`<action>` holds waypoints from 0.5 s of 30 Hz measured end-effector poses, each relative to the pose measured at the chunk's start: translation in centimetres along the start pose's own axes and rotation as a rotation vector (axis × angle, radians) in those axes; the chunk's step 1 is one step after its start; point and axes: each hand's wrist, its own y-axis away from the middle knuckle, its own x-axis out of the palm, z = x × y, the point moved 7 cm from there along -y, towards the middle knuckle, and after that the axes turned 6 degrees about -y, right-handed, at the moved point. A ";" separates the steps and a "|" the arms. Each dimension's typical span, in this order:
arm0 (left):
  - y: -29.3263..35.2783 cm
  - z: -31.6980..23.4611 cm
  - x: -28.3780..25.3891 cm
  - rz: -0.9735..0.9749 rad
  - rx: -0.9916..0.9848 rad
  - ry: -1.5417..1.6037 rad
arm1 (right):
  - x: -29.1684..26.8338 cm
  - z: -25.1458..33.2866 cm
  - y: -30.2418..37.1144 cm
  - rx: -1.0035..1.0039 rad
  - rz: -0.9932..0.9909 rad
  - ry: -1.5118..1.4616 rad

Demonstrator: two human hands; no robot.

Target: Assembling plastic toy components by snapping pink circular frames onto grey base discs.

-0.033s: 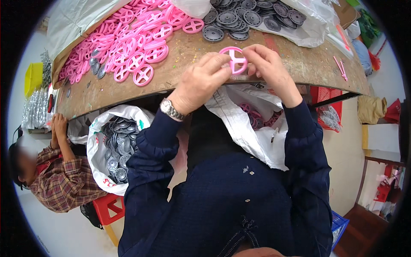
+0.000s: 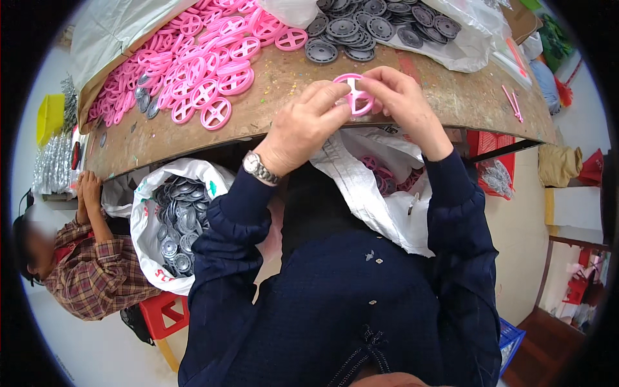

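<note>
Above the near edge of the table, a pink spoked plastic wheel [image 2: 362, 98] stands tilted between my two hands. My left hand [image 2: 308, 124] pinches its left side between thumb and fingers; a watch sits on that wrist. The bent fingers of my right hand [image 2: 401, 100] close on the wheel's right side and reach over its middle. My fingertips partly hide the rim, and anything small in them cannot be made out. Left of my hands lies a big heap of pink wheels [image 2: 204, 94] of the same kind. Dark grey discs [image 2: 342, 28] are piled beyond the wheel.
An open white sack [image 2: 143, 213] of grey discs stands below the table at left. Another white sack [image 2: 380, 213], with pink wheels inside, hangs before my lap. Pink sticks [image 2: 513, 103] lie at right. A person [image 2: 103, 264] in a checked shirt sits at far left.
My right fingertips have slid slightly left across the wheel's middle. The wheel and my left hand have shifted a little to the right.
</note>
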 end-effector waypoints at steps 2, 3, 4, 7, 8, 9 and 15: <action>0.3 -0.3 -0.1 -0.032 0.002 -0.024 | 1.6 0.0 -0.7 -0.058 0.061 -0.141; 0.4 0.2 -0.5 -0.122 -0.116 0.046 | 1.8 0.1 -0.6 -0.061 0.062 -0.137; 0.7 0.9 -0.8 -0.213 -0.234 0.119 | 1.9 0.6 -0.5 -0.114 0.051 -0.135; 2.4 3.1 0.9 -0.272 -0.667 0.562 | 2.2 1.2 -0.2 -0.219 0.025 -0.071; 2.8 3.2 2.8 -0.169 -0.865 0.987 | 2.2 1.5 0.0 -0.269 0.014 -0.015; 2.7 3.2 3.0 -0.171 -0.864 0.992 | 2.2 1.5 0.1 -0.268 0.012 -0.011; 3.5 3.8 4.9 -0.125 -0.997 1.301 | -1.6 2.3 -2.3 -0.419 -0.138 0.253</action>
